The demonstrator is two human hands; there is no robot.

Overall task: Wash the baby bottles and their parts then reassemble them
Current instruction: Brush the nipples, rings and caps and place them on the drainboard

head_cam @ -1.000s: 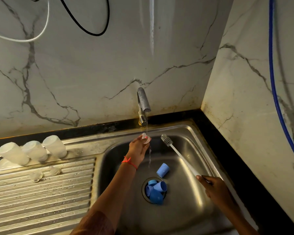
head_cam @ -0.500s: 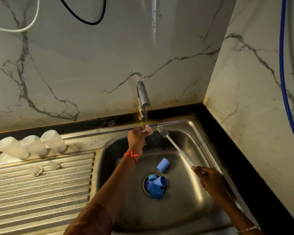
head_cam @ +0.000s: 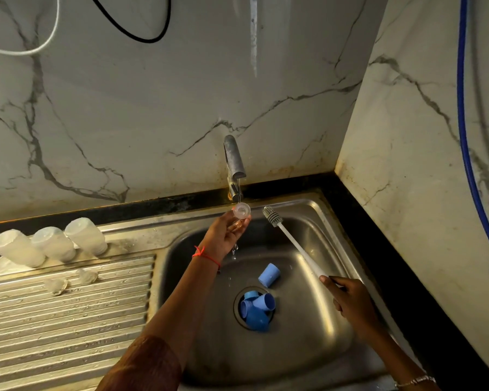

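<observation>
My left hand (head_cam: 227, 235) holds a small clear nipple (head_cam: 241, 210) under the thin stream from the tap (head_cam: 233, 162), its open side facing me. My right hand (head_cam: 350, 301) grips the white handle of a bottle brush (head_cam: 291, 241), whose grey head points up beside the nipple without touching it. Three clear bottles (head_cam: 52, 244) stand upside down at the back of the drainboard. Two clear nipples (head_cam: 71, 281) lie on the ribs in front of them. Several blue caps and rings (head_cam: 257, 307) sit piled on the drain, and one blue cap (head_cam: 268, 275) lies apart.
The steel sink (head_cam: 302, 345) fills the middle, with the ribbed drainboard (head_cam: 68, 320) to its left. Marble walls close the back and right. A blue hose (head_cam: 463, 108) runs down the right wall; black and white cables hang at the top left.
My left hand has turned the nipple so its open base faces me under the stream. The brush and right hand have barely moved; the camera view shifted slightly.
</observation>
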